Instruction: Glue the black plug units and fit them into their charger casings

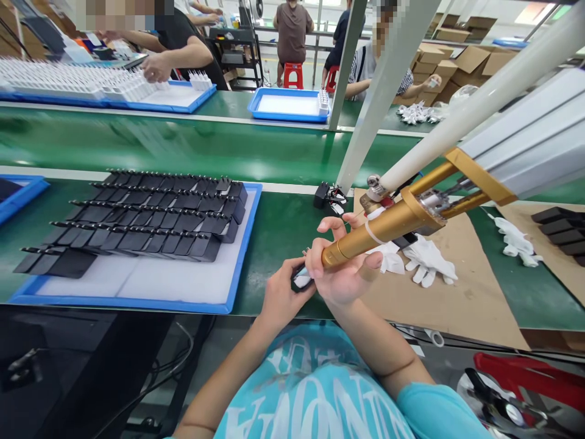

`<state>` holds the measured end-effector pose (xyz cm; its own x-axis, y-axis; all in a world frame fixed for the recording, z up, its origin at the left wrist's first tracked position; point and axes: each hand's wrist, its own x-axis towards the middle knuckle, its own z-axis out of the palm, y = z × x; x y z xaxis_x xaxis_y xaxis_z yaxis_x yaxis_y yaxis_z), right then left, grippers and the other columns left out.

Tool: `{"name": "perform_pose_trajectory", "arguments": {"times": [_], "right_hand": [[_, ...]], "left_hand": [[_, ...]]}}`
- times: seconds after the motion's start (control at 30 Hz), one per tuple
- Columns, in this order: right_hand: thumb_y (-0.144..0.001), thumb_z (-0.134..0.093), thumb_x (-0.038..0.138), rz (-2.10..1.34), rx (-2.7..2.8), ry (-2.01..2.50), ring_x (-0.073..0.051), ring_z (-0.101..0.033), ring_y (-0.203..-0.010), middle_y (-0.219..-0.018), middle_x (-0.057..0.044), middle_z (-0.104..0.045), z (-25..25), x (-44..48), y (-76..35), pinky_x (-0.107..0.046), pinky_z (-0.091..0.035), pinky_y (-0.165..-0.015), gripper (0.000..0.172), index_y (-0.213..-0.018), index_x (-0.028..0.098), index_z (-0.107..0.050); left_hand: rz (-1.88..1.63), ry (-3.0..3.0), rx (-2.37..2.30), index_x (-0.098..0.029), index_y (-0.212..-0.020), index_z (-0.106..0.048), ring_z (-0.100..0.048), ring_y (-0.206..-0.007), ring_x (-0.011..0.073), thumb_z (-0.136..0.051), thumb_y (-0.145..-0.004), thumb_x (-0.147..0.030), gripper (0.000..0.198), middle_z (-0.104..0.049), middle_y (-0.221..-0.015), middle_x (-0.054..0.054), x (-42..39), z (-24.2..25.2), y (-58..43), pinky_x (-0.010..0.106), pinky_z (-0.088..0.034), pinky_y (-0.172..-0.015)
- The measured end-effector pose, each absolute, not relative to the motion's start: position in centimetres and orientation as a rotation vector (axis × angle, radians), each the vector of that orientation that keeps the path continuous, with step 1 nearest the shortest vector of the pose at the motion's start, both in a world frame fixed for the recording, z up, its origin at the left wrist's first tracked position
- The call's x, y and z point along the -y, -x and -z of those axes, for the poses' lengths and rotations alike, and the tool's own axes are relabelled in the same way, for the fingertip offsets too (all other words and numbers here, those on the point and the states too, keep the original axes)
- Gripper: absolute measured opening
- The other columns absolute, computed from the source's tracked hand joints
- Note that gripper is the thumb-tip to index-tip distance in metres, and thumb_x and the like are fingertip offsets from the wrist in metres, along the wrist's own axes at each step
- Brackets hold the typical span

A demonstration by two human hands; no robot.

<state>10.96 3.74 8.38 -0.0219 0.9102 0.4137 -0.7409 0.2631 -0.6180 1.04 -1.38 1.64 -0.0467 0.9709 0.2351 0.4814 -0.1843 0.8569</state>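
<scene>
My left hand (286, 289) grips a small black housing (301, 278) with a glossy, pale inner face; fingers cover most of it. My right hand (342, 277) is palm up under the lower end of a gold cylindrical tool (356, 238). One finger curls round the tool's end, while the thumb and other fingers stick out. That end lies close to the black housing, but whether they touch is hidden. To the left, rows of black housings (150, 213) stand on a blue-rimmed tray (231, 299) with a white liner.
White gloves (429, 259) lie on a cardboard sheet (475, 292). Small black parts with wires (329, 196) sit by a slanted white post (365, 140). More black pieces (564, 228) are at far right. Across the green bench, people work beside trays of white parts (82, 79).
</scene>
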Motion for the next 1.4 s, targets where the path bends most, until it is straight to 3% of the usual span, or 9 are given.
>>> {"name": "perform_pose_trajectory", "arguments": {"times": [0.27, 0.5, 0.67, 0.83, 0.93, 1.03, 1.17, 1.27, 1.4], "right_hand": [[-0.085, -0.044, 0.063, -1.291, 0.851, 0.278, -0.004, -0.048, -0.037, -0.099, 0.000, -0.056, -8.2, -4.3, -11.8, -0.022, -0.037, -0.030, 0.042, -0.112, 0.033, -0.054], [-0.084, -0.045, 0.065, -1.258, 0.846, 0.361, -0.004, -0.045, -0.036, -0.096, 0.002, -0.056, -7.8, -4.6, -13.4, -0.022, -0.036, -0.030, 0.043, -0.112, 0.034, -0.052], [-0.086, -0.043, 0.063, -1.260, 0.865, 0.357, -0.005, -0.045, -0.037, -0.096, 0.002, -0.055, -7.3, -4.8, -14.1, -0.022, -0.035, -0.031, 0.040, -0.113, 0.035, -0.052], [-0.085, -0.046, 0.062, -1.274, 0.875, 0.340, -0.005, -0.046, -0.037, -0.096, 0.002, -0.055, -7.1, -4.8, -14.6, -0.022, -0.036, -0.032, 0.038, -0.108, 0.033, -0.053], [-0.085, -0.046, 0.062, -1.285, 0.859, 0.343, -0.005, -0.046, -0.038, -0.095, 0.002, -0.056, -7.0, -4.8, -14.9, -0.022, -0.036, -0.032, 0.037, -0.107, 0.032, -0.053], [-0.085, -0.047, 0.060, -1.297, 0.848, 0.337, -0.005, -0.046, -0.038, -0.094, 0.001, -0.056, -7.1, -4.8, -15.2, -0.023, -0.036, -0.033, 0.035, -0.106, 0.032, -0.053], [-0.086, -0.049, 0.058, -1.306, 0.849, 0.332, -0.005, -0.046, -0.038, -0.093, 0.001, -0.056, -7.1, -4.8, -15.4, -0.023, -0.036, -0.033, 0.033, -0.104, 0.030, -0.053], [-0.087, -0.048, 0.056, -1.316, 0.858, 0.281, -0.005, -0.047, -0.038, -0.094, 0.001, -0.056, -7.1, -4.9, -15.5, -0.022, -0.036, -0.034, 0.031, -0.103, 0.030, -0.054], [-0.087, -0.049, 0.055, -1.318, 0.861, 0.270, -0.005, -0.048, -0.039, -0.094, 0.001, -0.055, -7.0, -5.0, -15.5, -0.022, -0.037, -0.035, 0.030, -0.099, 0.029, -0.055]], "left_hand": [[-0.843, -1.755, -1.670, -0.020, -0.106, -0.058, -0.063, -0.099, 0.0260, -0.065, -0.082, -0.033, 0.029, -0.066, -0.104, 0.008, 0.3, 0.4, 2.4, 0.040, -0.049, -0.087], [-0.798, -1.426, -1.356, -0.024, -0.133, -0.046, -0.052, -0.130, 0.0254, -0.068, -0.081, -0.045, 0.060, -0.057, -0.138, 0.010, -1.7, -0.3, 3.8, 0.042, -0.040, -0.110], [-0.878, -1.341, -1.199, -0.020, -0.118, -0.055, -0.064, -0.114, 0.0238, -0.061, -0.086, -0.038, 0.038, -0.069, -0.119, 0.012, -3.1, 0.0, 3.1, 0.039, -0.049, -0.099], [-0.987, -1.585, -1.410, -0.020, -0.100, -0.054, -0.070, -0.091, 0.0189, -0.058, -0.080, -0.022, 0.021, -0.074, -0.092, 0.004, -3.0, -0.3, 2.4, 0.035, -0.051, -0.090], [-0.931, -1.699, -1.407, -0.020, -0.103, -0.055, -0.068, -0.094, 0.0180, -0.052, -0.079, -0.015, 0.025, -0.073, -0.097, 0.003, -2.8, -0.8, 2.5, 0.034, -0.050, -0.090], [-0.801, -1.929, -1.394, -0.022, -0.121, -0.056, -0.062, -0.102, 0.0196, -0.049, -0.086, -0.017, 0.036, -0.070, -0.111, 0.006, -2.5, -1.7, 3.0, 0.038, -0.047, -0.094], [-0.623, -2.178, -1.403, -0.023, -0.147, -0.035, -0.054, -0.110, 0.0233, -0.044, -0.096, -0.025, 0.052, -0.065, -0.123, 0.009, -1.5, -2.3, 3.7, 0.043, -0.043, -0.098], [-0.648, -2.263, -1.487, -0.023, -0.147, -0.038, -0.055, -0.106, 0.0233, -0.040, -0.099, -0.025, 0.048, -0.066, -0.121, 0.008, -0.7, -1.7, 3.7, 0.043, -0.044, -0.096], [-0.834, -2.297, -1.562, -0.025, -0.138, -0.050, -0.060, -0.105, 0.0210, -0.049, -0.096, -0.025, 0.041, -0.068, -0.120, 0.006, 0.0, -0.5, 3.0, 0.037, -0.049, -0.094]]}}
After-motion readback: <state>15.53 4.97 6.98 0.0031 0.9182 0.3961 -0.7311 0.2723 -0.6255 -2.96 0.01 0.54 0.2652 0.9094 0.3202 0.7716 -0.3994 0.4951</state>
